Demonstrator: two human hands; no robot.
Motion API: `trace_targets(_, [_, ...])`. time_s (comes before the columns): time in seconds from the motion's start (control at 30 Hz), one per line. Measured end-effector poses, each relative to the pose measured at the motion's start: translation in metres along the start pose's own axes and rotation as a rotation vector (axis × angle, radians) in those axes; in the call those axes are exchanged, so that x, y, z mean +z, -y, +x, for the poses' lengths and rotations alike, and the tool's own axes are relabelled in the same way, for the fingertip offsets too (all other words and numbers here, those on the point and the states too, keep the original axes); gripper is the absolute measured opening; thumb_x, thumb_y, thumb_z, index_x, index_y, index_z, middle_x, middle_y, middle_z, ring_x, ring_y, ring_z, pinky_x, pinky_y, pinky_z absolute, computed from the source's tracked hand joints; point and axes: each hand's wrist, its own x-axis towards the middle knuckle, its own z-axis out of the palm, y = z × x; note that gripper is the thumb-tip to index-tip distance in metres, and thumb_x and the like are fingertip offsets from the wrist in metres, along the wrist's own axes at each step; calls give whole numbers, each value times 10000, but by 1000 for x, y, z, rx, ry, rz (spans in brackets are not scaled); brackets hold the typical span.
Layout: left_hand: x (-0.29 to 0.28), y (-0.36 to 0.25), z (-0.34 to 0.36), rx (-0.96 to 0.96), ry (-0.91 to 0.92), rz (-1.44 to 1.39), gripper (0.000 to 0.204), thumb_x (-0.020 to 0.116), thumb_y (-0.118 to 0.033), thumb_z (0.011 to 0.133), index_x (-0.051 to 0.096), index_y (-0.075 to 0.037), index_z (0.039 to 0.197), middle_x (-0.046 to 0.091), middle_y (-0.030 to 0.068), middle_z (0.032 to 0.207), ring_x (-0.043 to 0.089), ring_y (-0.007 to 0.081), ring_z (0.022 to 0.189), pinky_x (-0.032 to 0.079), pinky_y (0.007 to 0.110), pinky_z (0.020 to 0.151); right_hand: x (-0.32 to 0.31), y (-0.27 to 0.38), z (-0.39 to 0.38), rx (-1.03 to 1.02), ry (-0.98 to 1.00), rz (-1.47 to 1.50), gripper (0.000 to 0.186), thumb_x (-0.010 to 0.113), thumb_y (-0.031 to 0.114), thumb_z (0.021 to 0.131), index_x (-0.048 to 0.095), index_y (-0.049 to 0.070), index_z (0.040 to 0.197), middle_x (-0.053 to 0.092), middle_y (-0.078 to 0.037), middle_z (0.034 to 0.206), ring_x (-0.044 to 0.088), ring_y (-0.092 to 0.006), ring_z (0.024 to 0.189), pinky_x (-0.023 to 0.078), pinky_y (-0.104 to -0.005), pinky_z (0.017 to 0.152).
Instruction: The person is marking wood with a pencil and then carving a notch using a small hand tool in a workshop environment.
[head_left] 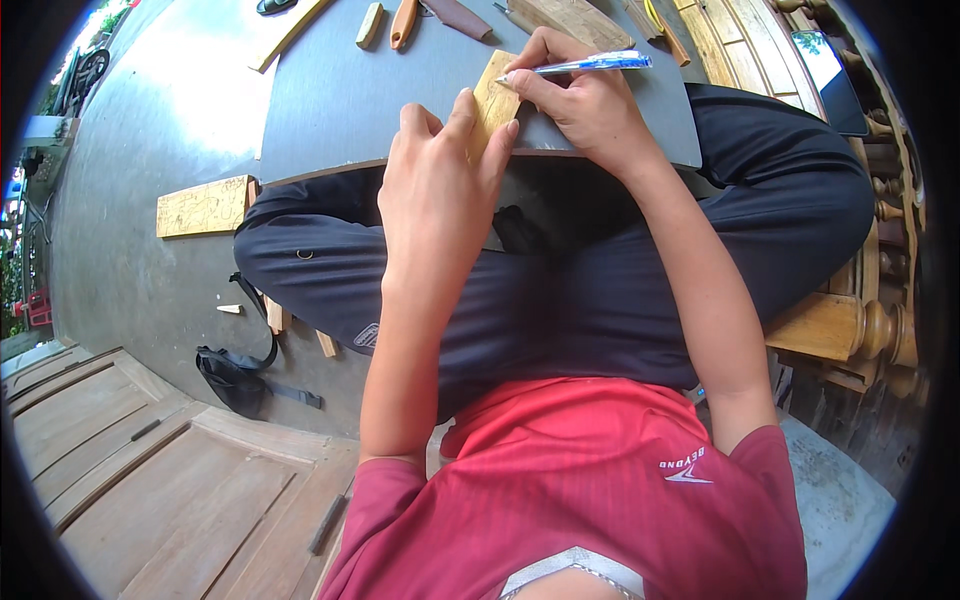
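A small flat piece of pale wood [492,104] with faint drawn lines is tilted over the near part of a grey board [360,110]. My left hand [440,170] grips its lower end between thumb and fingers. In my right hand [585,105] is a blue-and-white ballpoint pen [610,62], its tip touching the wood's upper right part. The right fingers pinch the pen close to its tip and rest against the wood's edge.
Along the board's far side lie an orange-handled tool [403,24], a brown sheath-like piece [457,18] and a wood block [575,22]. A drawn-on plank [203,207] and a black bag [232,380] are on the floor at left. Wooden panels [180,490] lie lower left.
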Motion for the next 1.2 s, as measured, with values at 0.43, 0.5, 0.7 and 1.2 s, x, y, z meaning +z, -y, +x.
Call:
trace_targets(0.43, [1, 1, 0, 4, -9, 2, 485, 702, -411, 996, 700, -55, 1326, 604, 152, 1010, 674, 308, 917, 584, 424, 738, 0, -4, -1, -13, -33, -11, 195, 736, 234, 986, 690, 46, 1005, 666, 9, 842, 605, -73, 785, 498, -249, 742])
trace_targets(0.5, [1, 1, 0, 7, -15, 1, 483, 703, -410, 996, 701, -55, 1323, 603, 152, 1006, 674, 306, 914, 583, 423, 737, 1, -3, -1, -21, -31, -12, 199, 739, 239, 985, 694, 47, 1012, 663, 10, 840, 595, -71, 779, 494, -250, 735])
trace_targets(0.7, [1, 1, -1, 11, -19, -9, 476, 707, -405, 994, 705, -53, 1314, 601, 149, 1003, 673, 302, 907, 582, 421, 737, 1, 2, -1, -1, -19, -58, 235, 738, 232, 965, 706, 8, 1029, 738, -81, 943, 695, -171, 877, 549, -335, 810])
trace_targets(1.2, [-1, 0, 0, -3, -2, -1, 483, 705, -412, 993, 701, -53, 1317, 603, 150, 1005, 672, 308, 915, 582, 427, 743, -1, -2, -1, 14, -28, -69, 206, 733, 242, 982, 684, 43, 998, 681, -5, 857, 630, -67, 840, 516, -265, 780])
